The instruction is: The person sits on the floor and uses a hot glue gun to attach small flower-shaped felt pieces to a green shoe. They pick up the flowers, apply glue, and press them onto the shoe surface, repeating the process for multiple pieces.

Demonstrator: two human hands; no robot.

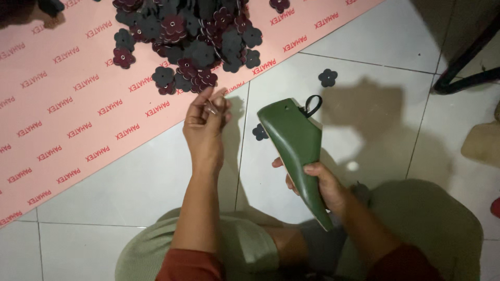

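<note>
Nearest the camera are the person's knees in pale green trousers (pixel 229 250), with rust-red sleeves at the bottom edge; the person sits on a white tiled floor (pixel 364 73) and both forearms reach out over the lap.

The right hand (pixel 317 184) is wrapped around the narrow end of a dark green shoe piece (pixel 297 151), seemingly a pointed upper or last cover. The thumb lies on top and the fingers curl underneath, so the broad end points away from the body and stands clear of the floor. That hold keeps the flat green face turned up and open to the other hand. At the far end, beyond the grip, a small black loop (pixel 312 104) sticks out beside a pale edge.

The left hand (pixel 205 127) is raised to the left of the shoe piece, apart from it. Its fingertips are pressed together on something thin and light-coloured, too small to name.

Just past the left fingertips, a heap of dark flower-shaped cutouts (pixel 192 36), black and maroon, lies on a pink printed sheet (pixel 78 104) spread over the tiles, within easy reach. Two loose black flowers lie on the bare tile: one (pixel 260 132) between the hands, close to the shoe piece's left edge, and another (pixel 327 77) beyond its far end.
</note>
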